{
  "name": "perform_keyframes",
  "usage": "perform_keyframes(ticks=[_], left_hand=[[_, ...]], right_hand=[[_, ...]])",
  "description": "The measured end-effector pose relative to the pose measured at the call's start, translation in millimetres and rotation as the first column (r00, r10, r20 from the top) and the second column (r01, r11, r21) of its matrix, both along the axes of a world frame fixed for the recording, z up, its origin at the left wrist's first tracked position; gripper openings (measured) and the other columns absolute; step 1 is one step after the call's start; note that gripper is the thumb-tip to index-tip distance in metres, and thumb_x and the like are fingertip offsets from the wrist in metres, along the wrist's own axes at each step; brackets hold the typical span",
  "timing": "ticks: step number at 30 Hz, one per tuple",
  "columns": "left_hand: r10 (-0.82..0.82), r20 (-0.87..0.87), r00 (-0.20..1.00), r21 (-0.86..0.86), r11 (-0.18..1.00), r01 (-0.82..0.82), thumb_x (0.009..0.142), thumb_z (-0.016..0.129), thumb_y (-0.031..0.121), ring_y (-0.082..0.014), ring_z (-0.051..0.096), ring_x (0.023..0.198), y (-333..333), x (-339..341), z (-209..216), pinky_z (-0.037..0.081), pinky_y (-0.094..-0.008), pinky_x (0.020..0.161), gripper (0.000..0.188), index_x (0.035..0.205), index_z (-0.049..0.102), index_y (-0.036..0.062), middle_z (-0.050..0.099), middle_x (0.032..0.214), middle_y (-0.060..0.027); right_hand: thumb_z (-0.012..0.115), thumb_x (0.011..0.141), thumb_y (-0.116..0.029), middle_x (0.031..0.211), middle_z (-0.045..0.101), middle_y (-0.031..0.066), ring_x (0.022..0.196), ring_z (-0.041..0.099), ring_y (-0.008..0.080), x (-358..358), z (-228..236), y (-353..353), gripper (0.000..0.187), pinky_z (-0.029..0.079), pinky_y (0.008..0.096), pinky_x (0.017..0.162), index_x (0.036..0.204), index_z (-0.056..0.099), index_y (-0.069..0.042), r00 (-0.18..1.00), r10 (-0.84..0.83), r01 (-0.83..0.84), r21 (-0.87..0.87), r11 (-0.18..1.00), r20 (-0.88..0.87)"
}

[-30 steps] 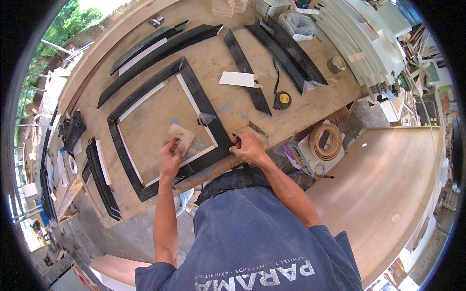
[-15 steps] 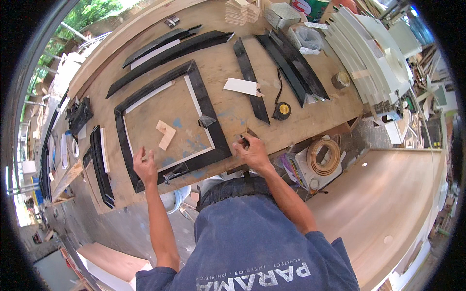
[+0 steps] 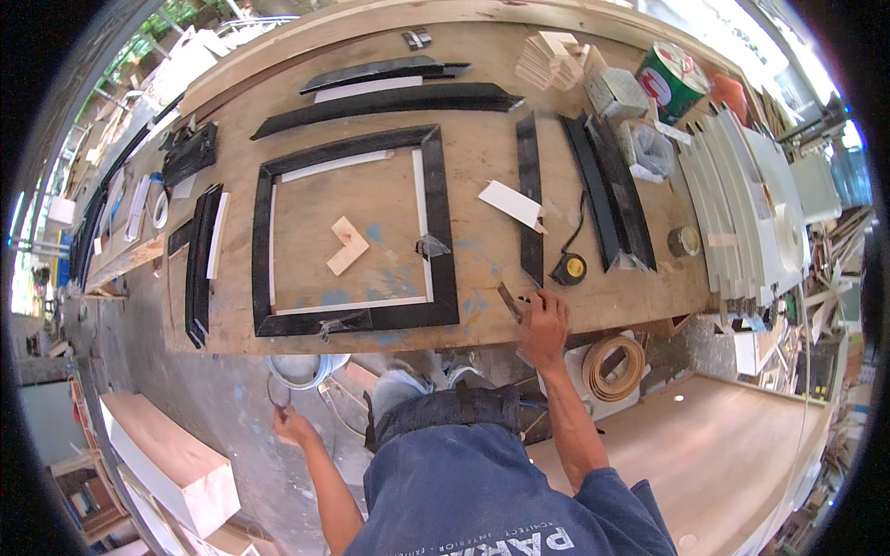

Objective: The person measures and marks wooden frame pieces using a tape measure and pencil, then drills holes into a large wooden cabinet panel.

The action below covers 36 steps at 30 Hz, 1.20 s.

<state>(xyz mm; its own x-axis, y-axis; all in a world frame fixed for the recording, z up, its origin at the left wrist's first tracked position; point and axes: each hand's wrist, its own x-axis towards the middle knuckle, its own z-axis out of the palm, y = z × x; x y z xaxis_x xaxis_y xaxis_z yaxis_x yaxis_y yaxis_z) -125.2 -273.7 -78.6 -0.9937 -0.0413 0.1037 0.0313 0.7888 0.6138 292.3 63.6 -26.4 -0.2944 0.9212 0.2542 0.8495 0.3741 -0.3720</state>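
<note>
My left hand is low over the floor, left of my body and off the table. Its fingers are closed at the bottom of a thin dark loop, whose kind I cannot make out. At the table's front edge, my right hand is curled, its palm and whatever it holds hidden. A small dark flat piece lies by its fingers. Just beyond is a black and yellow tape measure. The black mitred frame lies flat, lined with white strips, an L-shaped wood piece inside it.
Several black mouldings lie about the wooden table. A white offcut crosses one. Wood blocks, a green can and stacked white panels stand along the back and right. Below are a bucket and a coiled band.
My left hand has left the frame's front corner and dropped below the table edge, now with a dark loop at its fingers. My right hand has shifted right along the edge, toward the tape measure.
</note>
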Motion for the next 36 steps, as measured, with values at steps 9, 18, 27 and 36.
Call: perform_keyframes(ticks=[9, 18, 27, 36], left_hand=[[-0.097, 0.393, 0.914, -0.575, 0.750, 0.327, 0.082, 0.075, 0.034, -0.0417, 0.068, 0.106, -245, 83, -176, 0.050, -0.0516, 0.097, 0.050, 0.116, 0.074, -0.0015, 0.072, 0.113, -0.0265], [-0.186, 0.563, 0.805, -0.178, 0.924, 0.338, 0.081, 0.073, 0.026, -0.0319, 0.072, 0.085, -302, 144, -180, 0.055, -0.0472, 0.077, 0.029, 0.095, 0.079, 0.0007, 0.076, 0.088, -0.0167], [-0.209, 0.507, 0.837, 0.375, 0.927, 0.004, 0.087, 0.070, 0.017, -0.0137, 0.061, 0.072, -221, 11, -111, 0.049, -0.0339, 0.065, 0.033, 0.111, 0.076, -0.0056, 0.070, 0.077, -0.0065], [-0.352, 0.263, 0.898, 0.533, 0.829, 0.168, 0.091, 0.073, 0.012, -0.0163, 0.070, 0.088, -122, -29, -35, 0.055, -0.0308, 0.080, 0.032, 0.119, 0.074, -0.0030, 0.077, 0.100, -0.0124]], right_hand=[[0.065, 0.084, -0.003, 0.121, 0.061, 0.0186, 0.120, 0.055, 0.0393, -15, -27, -8, 0.037, 0.039, 0.0529, 0.108, 0.121, 0.064, -0.003, 0.997, -0.053, 0.055, 0.035, 0.998, -0.062], [0.065, 0.089, -0.006, 0.126, 0.061, 0.0165, 0.124, 0.054, 0.0374, -33, -6, -20, 0.031, 0.037, 0.0513, 0.107, 0.120, 0.065, -0.004, 0.991, -0.135, 0.135, 0.269, 0.954, -0.020], [0.069, 0.089, -0.009, 0.121, 0.063, 0.0158, 0.116, 0.057, 0.0372, -183, 34, -103, 0.031, 0.042, 0.0498, 0.100, 0.119, 0.063, -0.004, 0.953, 0.225, -0.169, 0.260, 0.951, -0.202], [0.073, 0.085, -0.016, 0.119, 0.061, 0.0157, 0.112, 0.056, 0.0374, -273, 49, -129, 0.038, 0.044, 0.0489, 0.096, 0.119, 0.061, -0.002, 0.794, 0.560, -0.536, 0.161, 0.829, -0.237]])
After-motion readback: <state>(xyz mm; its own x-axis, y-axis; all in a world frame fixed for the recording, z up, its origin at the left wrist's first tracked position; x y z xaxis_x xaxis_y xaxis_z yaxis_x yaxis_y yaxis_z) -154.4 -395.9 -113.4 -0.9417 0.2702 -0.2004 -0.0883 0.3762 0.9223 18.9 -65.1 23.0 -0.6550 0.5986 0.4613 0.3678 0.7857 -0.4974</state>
